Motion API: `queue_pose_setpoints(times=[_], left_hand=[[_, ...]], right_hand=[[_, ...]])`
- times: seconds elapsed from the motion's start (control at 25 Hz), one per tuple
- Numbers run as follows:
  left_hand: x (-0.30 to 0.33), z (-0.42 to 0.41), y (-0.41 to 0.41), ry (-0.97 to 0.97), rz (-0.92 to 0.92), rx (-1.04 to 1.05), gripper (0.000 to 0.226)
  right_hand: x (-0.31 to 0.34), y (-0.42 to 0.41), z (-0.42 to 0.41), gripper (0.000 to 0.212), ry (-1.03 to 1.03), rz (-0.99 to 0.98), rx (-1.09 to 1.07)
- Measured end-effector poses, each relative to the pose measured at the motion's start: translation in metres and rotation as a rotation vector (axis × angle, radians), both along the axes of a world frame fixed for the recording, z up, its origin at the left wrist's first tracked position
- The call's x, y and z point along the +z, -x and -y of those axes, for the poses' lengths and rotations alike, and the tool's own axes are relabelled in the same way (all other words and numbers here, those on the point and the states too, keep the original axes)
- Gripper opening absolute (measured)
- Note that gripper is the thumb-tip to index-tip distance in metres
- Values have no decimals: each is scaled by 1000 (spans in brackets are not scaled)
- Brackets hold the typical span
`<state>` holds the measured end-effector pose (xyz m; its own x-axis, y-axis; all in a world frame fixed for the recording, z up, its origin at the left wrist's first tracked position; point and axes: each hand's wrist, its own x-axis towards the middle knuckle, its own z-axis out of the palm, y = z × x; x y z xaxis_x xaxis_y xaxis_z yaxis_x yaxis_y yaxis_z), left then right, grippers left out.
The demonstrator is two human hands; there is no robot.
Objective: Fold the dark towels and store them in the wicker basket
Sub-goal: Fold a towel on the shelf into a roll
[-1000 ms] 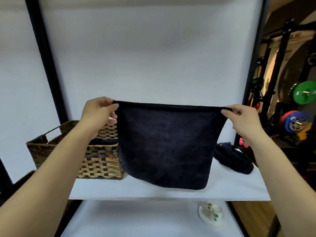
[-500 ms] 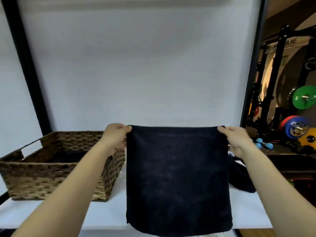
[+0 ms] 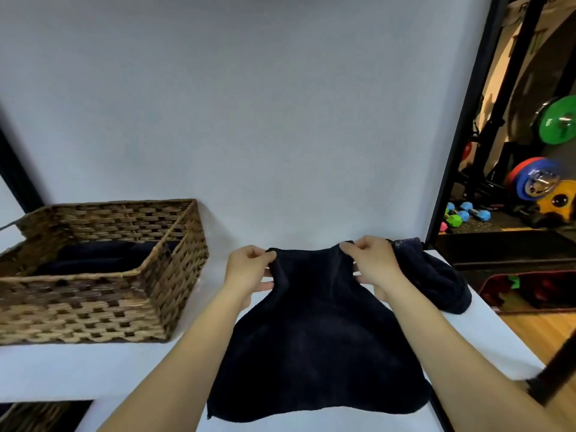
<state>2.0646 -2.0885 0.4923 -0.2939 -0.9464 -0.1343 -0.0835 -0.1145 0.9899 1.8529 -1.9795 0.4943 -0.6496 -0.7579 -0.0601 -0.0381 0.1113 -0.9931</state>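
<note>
On white table (image 3: pixel 93 369), two hands (image 3: pixel 249 271) (image 3: pixel 372 265), fingers pinching one dark towel (image 3: pixel 318 347); one wicker basket (image 3: pixel 103 285)

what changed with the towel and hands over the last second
Both hands, left hand and right hand, lowered the dark towel from hanging in the air onto the white table and drew closer together, bunching its top edge. Each still pinches a corner. The wicker basket and crumpled towel stayed put.
</note>
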Motion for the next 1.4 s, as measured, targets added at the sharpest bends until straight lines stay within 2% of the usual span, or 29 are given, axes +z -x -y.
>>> queue_pose_setpoints(times=[0.12,0.24,0.4,0.52,0.64,0.72,0.76,0.8,0.88,0.96,1.08,1.16,1.24,1.32,1.4], left_hand=[[-9,-29,19,45,-18,-58,10],[-17,-45,22,92,-54,-70,8],[-23,-52,11,135,-67,-29,12],[-21,-61,0,228,-50,-63,5],[-16,-66,-12,328,-20,-116,12],[-12,-66,-23,375,-7,-131,13],[-8,-66,-29,381,-16,-145,12],[-4,-66,-36,378,-30,-172,12],[7,-68,-51,383,-42,-249,13],[17,-69,-67,425,-20,-314,15],[30,-74,-88,451,-9,-341,18],[37,-76,-102,473,4,-322,14],[45,-80,-119,492,10,-287,9],[54,-81,-136,490,23,-225,7],[66,-82,-154,489,50,-144,8]], right_hand=[[-5,-40,6,26,23,-144,95],[-13,-68,3,10,53,-296,139],[-18,-84,-6,6,68,-341,156],[-20,-91,-15,12,108,-304,209],[-19,-100,-25,27,217,-94,271],[-17,-106,-31,24,273,14,302],[-17,-108,-33,19,290,-21,288],[-16,-107,-36,17,284,-144,249],[-13,-98,-40,30,199,-552,195],[-3,-87,-42,44,91,-884,238],[16,-80,-43,31,12,-1142,312],[22,-81,-43,24,-64,-1252,395],[20,-81,-45,30,-166,-1308,464],[25,-82,-52,29,-169,-1189,491],[40,-89,-62,23,-41,-963,469]])
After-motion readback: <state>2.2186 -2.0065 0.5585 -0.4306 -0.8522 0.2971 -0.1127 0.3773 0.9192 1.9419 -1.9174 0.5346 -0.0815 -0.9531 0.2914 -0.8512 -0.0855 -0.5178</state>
